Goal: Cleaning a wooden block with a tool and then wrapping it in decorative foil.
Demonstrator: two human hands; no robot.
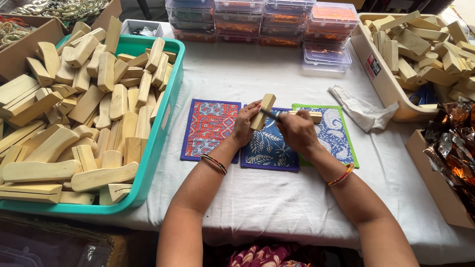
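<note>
The left hand [243, 126] holds a pale wooden block [262, 111] above the middle of the bench [277, 198], its fingers [253, 106] wrapped and pinching the block's lower half. The block is tilted, its long axis running from lower left to upper right, with the squared top end pointing up and away from the person. The right hand [297, 131] is closed around a thin dark tool [271, 115] whose tip meets the block's side; its fingers are curled tight on the handle, and just past them a second wooden piece [309, 116] lies roughly level, pointing right. Below the hands lie three printed cloth mats side by side: a red and blue one [210, 128] on the left, a dark blue leaf-patterned one [269, 148] in the middle, and a green-edged paisley one [336, 131] on the right. Each wrist carries bangles. A teal tray [158, 148] on the left is heaped with many similar wooden blocks, too many to count, and a beige tray [376, 69] on the right holds another heap. At the far edge stand four stacks of clear plastic boxes [262, 22] with orange contents. A crumpled white cloth [361, 111] lies near the beige tray. The bench is covered with a white sheet, with cardboard boxes at its corners and shiny foil wrapping [452, 143] to the right.
</note>
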